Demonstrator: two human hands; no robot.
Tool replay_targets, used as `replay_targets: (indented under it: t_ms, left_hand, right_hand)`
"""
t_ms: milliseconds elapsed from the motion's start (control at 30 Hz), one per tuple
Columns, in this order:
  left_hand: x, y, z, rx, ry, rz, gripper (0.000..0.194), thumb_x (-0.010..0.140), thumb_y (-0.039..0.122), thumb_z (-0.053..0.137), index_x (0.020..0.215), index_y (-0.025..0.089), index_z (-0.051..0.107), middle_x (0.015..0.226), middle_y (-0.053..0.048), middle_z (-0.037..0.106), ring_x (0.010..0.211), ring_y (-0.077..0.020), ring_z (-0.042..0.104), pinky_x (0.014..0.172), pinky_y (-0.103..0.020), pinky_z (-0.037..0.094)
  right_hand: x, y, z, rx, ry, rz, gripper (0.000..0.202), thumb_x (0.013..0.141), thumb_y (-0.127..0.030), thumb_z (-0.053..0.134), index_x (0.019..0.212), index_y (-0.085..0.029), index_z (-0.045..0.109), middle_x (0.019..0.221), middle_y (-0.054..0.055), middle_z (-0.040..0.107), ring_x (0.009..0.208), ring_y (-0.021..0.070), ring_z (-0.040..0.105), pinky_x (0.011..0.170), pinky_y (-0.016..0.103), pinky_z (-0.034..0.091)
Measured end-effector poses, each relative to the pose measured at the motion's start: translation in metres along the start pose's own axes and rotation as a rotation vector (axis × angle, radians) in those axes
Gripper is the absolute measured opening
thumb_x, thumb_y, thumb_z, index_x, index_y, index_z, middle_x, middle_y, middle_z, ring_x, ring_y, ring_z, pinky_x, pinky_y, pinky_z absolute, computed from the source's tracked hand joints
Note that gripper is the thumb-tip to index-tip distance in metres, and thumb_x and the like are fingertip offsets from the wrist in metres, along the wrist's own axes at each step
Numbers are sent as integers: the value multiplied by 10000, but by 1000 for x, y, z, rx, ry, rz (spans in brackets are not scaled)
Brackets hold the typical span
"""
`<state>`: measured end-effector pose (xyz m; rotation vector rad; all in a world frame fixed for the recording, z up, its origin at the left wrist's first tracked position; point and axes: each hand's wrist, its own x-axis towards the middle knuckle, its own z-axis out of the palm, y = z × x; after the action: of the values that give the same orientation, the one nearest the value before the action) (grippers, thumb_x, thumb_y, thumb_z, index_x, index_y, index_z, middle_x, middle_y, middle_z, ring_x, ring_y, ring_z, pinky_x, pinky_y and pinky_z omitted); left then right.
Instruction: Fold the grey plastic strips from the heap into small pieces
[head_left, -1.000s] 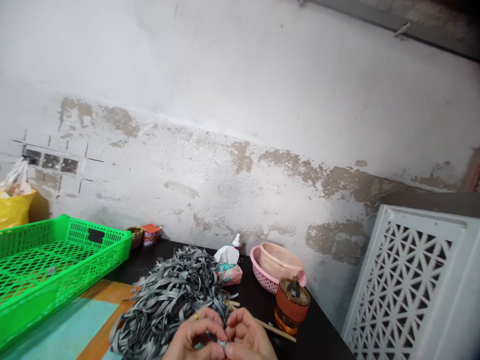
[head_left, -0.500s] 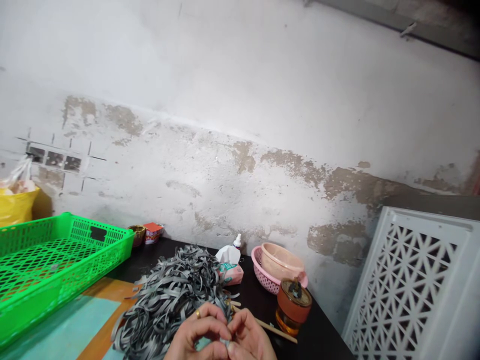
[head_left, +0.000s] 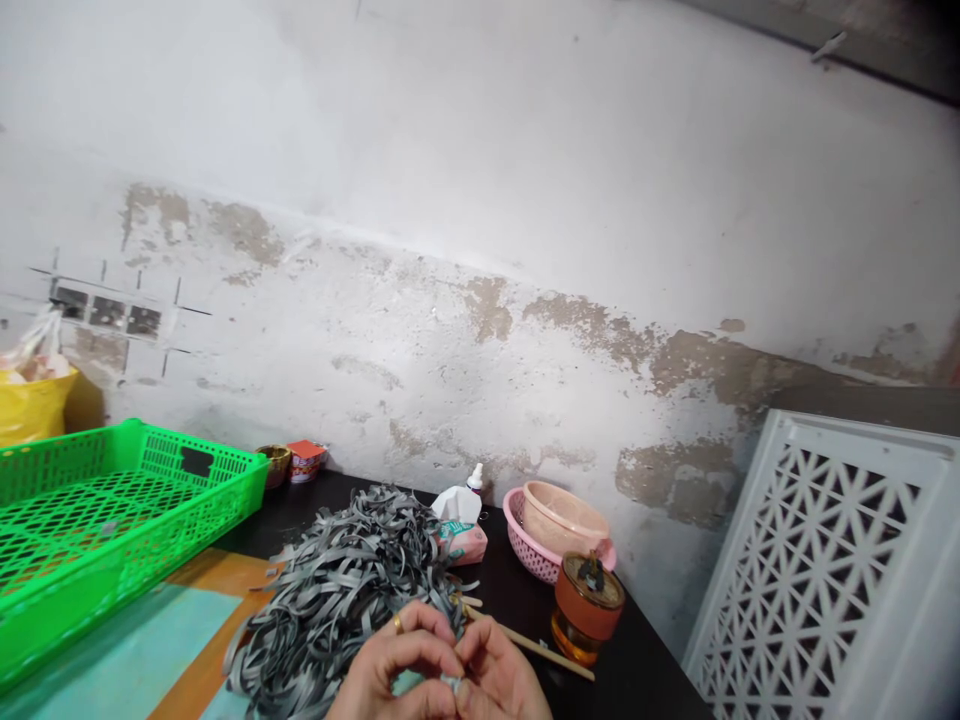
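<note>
At the bottom middle, my left hand (head_left: pixel 401 668), with a gold ring on one finger, is closed in a pinch. Its fingertips meet those of my right hand (head_left: pixel 499 675), which is pinching too. A small light-grey piece (head_left: pixel 451 684) shows between the thumbs; most of it is hidden by the fingers, so its kind is unclear. Just behind and to the left of both hands lies a big heap of grey flat strips (head_left: pixel 360 590), tangled together on the table.
A green plastic crate (head_left: pixel 187 520) stands at left on a teal and orange sheet (head_left: pixel 142 640). Behind the heap is a tissue box (head_left: pixel 465 542). Right of it are pink baskets (head_left: pixel 562 520), a lidded amber jar (head_left: pixel 589 610) and a wooden stick (head_left: pixel 540 652). A white lattice panel (head_left: pixel 825 570) rises at right.
The view has shifted very slightly, with the surroundings a few pixels higher. Both hands keep the same pinch on the small piece.
</note>
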<state>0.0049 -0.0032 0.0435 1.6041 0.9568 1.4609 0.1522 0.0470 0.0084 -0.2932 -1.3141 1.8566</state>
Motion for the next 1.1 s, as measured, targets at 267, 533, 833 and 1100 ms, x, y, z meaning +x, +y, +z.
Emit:
replay_targets:
  t_ms: [267,533,833,1100]
  left_hand:
    - [2,-1,-3,-13,4,-14,247,672,452,754,686,205,757,877,-48,595,830,-231,591,761,-332,455]
    - [2,-9,-3,51,62,-14,211,707,426,729,703,217,756,875,-51,605,866,-240,593,788,-321,455]
    - [4,-8,-5,112,14,2,174,693,399,746,678,227,772,852,-56,606,846,-249,609,781,-319,458]
    - [0,-6,-2,248,141,46,82,667,203,755,602,216,707,926,-47,612,906,-246,581,825,-298,428]
  right_hand:
    - [4,2,-16,-55,2,99,473,584,-429,850,740,-194,470,633,-36,602,430,64,517,452,195,366]
    - [3,-4,-11,5,55,69,445,586,-347,862,855,-165,558,738,5,646,519,85,582,532,219,442]
    - [4,0,-16,-137,7,-2,445,649,-427,809,839,-178,493,735,-25,588,467,37,514,494,183,404]
    - [3,-9,-15,-269,95,-97,475,593,-412,837,844,-198,495,708,-32,581,556,84,506,544,215,416]
